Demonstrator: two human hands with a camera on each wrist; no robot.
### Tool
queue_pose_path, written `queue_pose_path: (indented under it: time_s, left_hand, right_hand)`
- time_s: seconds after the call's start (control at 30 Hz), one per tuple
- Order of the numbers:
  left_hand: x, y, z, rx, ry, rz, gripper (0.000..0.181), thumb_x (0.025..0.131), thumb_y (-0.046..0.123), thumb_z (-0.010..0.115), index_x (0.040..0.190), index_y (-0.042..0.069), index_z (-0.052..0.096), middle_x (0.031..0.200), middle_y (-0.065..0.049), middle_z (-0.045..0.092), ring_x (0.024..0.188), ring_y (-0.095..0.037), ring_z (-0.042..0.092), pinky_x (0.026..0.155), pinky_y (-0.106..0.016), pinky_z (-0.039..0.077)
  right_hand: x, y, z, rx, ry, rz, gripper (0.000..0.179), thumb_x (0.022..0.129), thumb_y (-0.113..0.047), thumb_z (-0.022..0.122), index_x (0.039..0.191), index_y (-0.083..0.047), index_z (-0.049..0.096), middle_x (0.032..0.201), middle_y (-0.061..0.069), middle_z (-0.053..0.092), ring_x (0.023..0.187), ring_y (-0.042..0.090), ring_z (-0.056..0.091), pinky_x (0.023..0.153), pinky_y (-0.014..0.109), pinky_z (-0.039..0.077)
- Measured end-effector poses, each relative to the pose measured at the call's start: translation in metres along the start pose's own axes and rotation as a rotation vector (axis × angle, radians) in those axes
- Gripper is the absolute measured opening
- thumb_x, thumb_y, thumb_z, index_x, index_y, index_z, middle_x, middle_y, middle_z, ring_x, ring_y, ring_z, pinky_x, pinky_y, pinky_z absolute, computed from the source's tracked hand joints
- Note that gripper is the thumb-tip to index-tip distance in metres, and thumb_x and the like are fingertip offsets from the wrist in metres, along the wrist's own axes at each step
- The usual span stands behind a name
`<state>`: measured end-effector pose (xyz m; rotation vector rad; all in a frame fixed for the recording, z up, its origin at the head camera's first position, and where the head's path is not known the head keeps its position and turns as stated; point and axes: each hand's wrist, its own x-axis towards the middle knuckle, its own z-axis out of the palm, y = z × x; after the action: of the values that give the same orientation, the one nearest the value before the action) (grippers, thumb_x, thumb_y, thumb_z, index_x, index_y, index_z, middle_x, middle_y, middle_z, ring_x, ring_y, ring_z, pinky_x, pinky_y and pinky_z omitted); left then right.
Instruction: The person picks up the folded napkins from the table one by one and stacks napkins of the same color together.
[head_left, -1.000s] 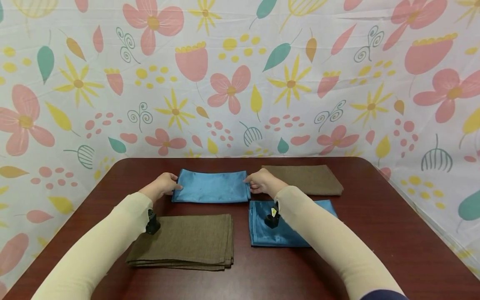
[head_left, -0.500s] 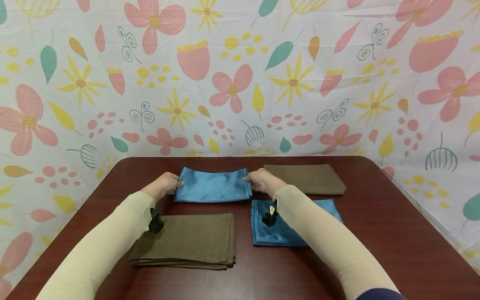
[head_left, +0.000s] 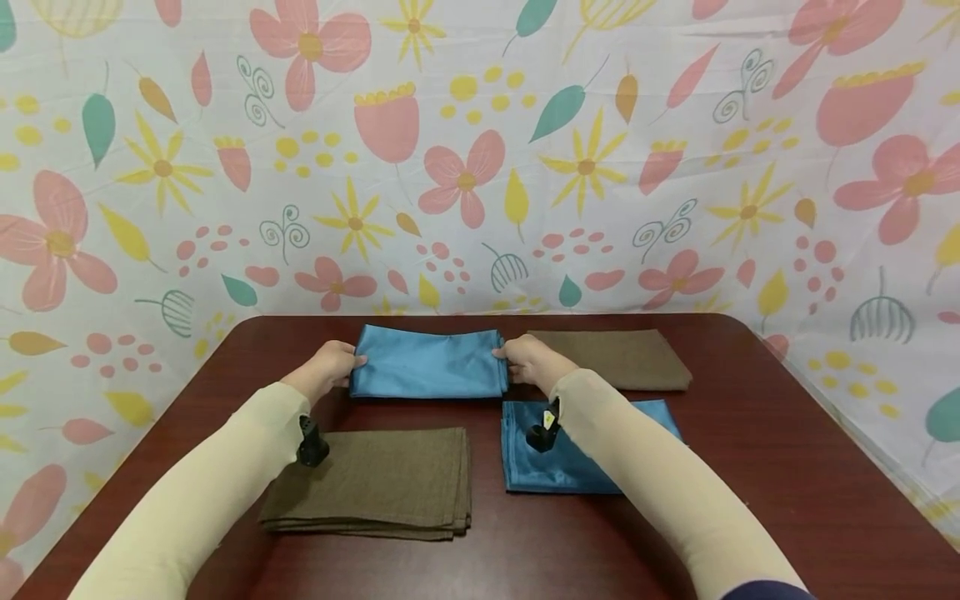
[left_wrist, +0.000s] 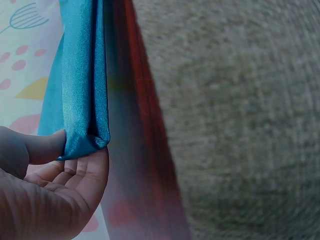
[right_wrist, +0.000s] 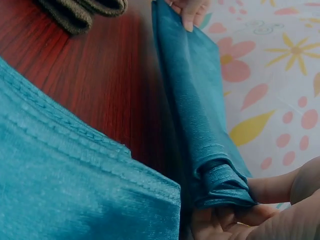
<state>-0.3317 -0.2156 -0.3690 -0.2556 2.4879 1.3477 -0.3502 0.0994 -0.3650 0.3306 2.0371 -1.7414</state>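
Left hand (head_left: 330, 365) pinches left end of folded blue cloth (head_left: 431, 364), right hand (head_left: 529, 360) right end; cloth tilted up near far edge of table (head_left: 491, 550) (whether bottom touches it, unclear). Possible trouble: layers slipping apart if either pinch loosens.

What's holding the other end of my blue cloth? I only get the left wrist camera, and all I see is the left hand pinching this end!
Observer: The right hand pinches the other end of the blue cloth.
Operator: Cool! Is there another blue one anywhere?
Observer: Yes, a second blue cloth lies on the table, partly hidden behind the right sleeve.
Operator: And this big brown cloth, is it the only brown one?
Observer: No, a second brown cloth lies on the far part of the table, to the right of the cloth being held.
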Motion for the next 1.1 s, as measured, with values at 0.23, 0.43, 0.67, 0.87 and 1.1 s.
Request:
queue_pose_path:
  time_s: [0.23,0.43,0.67,0.87,1.1]
  left_hand:
    - [-0.005,0.005,-0.003,-0.014,0.013,-0.004,0.048,0.104,0.013,0.043,0.146,-0.009,0.033,0.144,-0.027,0.039,0.114,-0.031,0.052,0.094,-0.042,0.051]
    - [-0.009,0.005,-0.005,-0.038,0.016,-0.004,0.049,0.105,0.012,0.042,0.147,-0.009,0.029,0.148,-0.029,0.034,0.13,-0.039,0.044,0.103,-0.048,0.045]
    - [-0.016,0.007,-0.007,-0.014,0.051,0.041,0.041,0.104,0.014,0.044,0.138,-0.01,0.044,0.132,-0.027,0.05,0.101,-0.031,0.062,0.09,-0.042,0.053]
    - [-0.018,0.009,-0.009,-0.016,0.092,0.052,0.035,0.104,0.017,0.044,0.127,-0.007,0.055,0.11,-0.016,0.058,0.083,-0.017,0.059,0.083,-0.038,0.053]
    - [-0.024,0.01,-0.009,0.025,0.11,0.056,0.024,0.104,0.016,0.045,0.105,-0.004,0.059,0.088,-0.009,0.055,0.079,-0.018,0.052,0.076,-0.032,0.047]
  right_hand:
    - [-0.004,-0.003,0.0,0.079,-0.063,0.015,0.077,0.101,-0.005,0.048,0.154,-0.004,-0.007,0.157,0.024,0.017,0.144,0.038,0.026,0.115,0.053,0.029]
    - [-0.005,-0.004,-0.002,0.11,-0.056,0.027,0.075,0.099,-0.008,0.053,0.154,-0.001,0.003,0.157,0.024,0.019,0.143,0.037,0.029,0.113,0.051,0.034]
    - [-0.011,-0.009,-0.005,0.123,-0.05,0.009,0.073,0.099,-0.007,0.054,0.154,-0.001,0.006,0.156,0.022,0.023,0.142,0.036,0.03,0.113,0.051,0.035]
    - [-0.015,-0.014,-0.007,0.117,-0.07,-0.015,0.072,0.099,-0.007,0.053,0.155,-0.003,0.007,0.155,0.02,0.025,0.138,0.033,0.038,0.112,0.049,0.037]
    - [-0.02,-0.016,-0.006,0.115,-0.078,-0.018,0.071,0.1,-0.007,0.052,0.155,-0.004,0.008,0.153,0.019,0.029,0.122,0.028,0.046,0.108,0.046,0.041]
